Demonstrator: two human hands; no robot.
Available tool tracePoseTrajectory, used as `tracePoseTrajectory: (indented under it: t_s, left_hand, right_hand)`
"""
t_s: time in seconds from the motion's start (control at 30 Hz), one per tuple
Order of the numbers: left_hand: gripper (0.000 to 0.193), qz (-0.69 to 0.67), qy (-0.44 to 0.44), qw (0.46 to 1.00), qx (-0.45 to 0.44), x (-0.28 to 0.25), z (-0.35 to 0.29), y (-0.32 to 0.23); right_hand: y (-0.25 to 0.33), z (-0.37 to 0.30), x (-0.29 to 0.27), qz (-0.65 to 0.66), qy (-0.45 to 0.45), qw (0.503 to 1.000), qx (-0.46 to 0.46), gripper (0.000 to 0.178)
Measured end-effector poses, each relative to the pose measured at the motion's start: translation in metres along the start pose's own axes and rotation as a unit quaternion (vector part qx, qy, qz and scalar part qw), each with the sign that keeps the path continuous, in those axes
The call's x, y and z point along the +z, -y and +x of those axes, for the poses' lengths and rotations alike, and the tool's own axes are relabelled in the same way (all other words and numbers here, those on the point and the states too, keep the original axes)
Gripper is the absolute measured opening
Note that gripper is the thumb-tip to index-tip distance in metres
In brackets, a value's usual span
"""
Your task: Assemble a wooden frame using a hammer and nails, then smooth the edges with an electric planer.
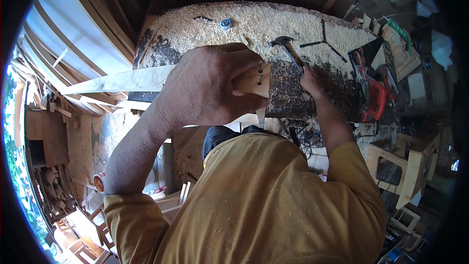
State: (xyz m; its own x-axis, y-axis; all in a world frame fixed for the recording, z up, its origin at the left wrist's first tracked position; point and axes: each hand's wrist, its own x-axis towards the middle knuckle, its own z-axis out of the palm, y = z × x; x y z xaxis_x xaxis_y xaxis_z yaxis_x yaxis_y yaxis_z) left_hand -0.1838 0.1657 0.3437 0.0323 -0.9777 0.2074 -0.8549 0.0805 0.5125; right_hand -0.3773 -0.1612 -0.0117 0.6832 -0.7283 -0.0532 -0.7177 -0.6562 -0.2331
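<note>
My left hand (202,85) is raised close to view, fingers wrapped round the end of a pale wooden piece (255,88). Two nails (260,78) stand partly out of that end, near my fingertips. A long pale wooden bar (122,80) reaches out to the left from behind the same hand; whether it joins the held piece is hidden. Farther right, my right hand (311,82) is closed round the handle of a claw hammer (289,51). The hammer's dark head points away from me, over the shavings on the workbench (337,93).
Wood shavings (190,29) cover much of the bench, with a blue-and-white roll (225,23) and a thin black tool (324,41) among them. A red power tool (375,99) sits at the bench's right end. Wooden frames (403,164) stand at right; boards lean at left.
</note>
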Motion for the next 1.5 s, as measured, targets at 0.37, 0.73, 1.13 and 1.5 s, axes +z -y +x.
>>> tracePoseTrajectory:
  t_s: [0.37,0.73,1.13,1.5]
  left_hand:
    - [0.056,0.048,0.065,0.997,-0.02,-0.004,0.003,0.007]
    - [0.048,0.065,0.068,0.995,-0.027,-0.008,0.002,0.0]
    - [0.045,0.064,0.089,0.994,-0.025,-0.007,0.001,0.0]
    - [0.048,0.009,0.046,0.998,0.04,0.001,0.006,0.013]
  right_hand:
    - [0.066,-0.097,-0.155,0.532,0.016,0.846,-0.042,0.015]
    - [0.17,-0.183,-0.392,0.228,-0.087,0.925,-0.293,0.048]
    - [0.196,-0.186,-0.4,0.098,-0.169,0.916,-0.351,0.055]
    - [0.168,-0.206,-0.424,0.218,-0.203,0.939,-0.174,0.045]
